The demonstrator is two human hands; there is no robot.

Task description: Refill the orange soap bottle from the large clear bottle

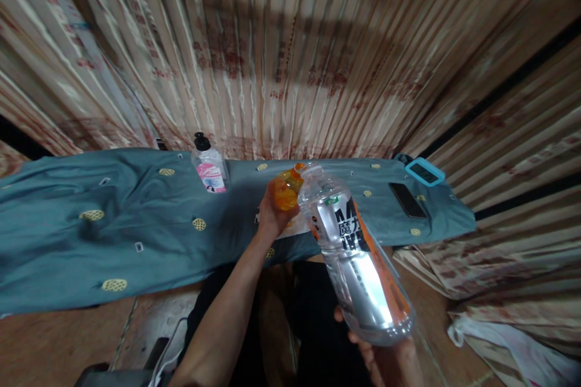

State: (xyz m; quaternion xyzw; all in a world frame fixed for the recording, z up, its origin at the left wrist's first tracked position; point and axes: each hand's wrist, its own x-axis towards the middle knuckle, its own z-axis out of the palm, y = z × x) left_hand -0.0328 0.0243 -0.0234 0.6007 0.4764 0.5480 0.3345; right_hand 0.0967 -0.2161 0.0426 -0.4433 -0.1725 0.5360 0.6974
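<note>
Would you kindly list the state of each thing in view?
Large bottle: tilted, uncapped, held at its base by the right hand.
Orange bottle: gripped in the left hand.
Pump bottle: upright, closed.
Phone: flat, screen dark.

Teal cloth (136,224) with yellow dots; clear bottle (358,260) labelled silver, black and orange; beige striped curtain (290,48) with red print.

The bottle (354,254) label reads "魔力", apparently beside a large "M".

Striped curtains (290,54) behind a teal-covered table (113,224).
</note>
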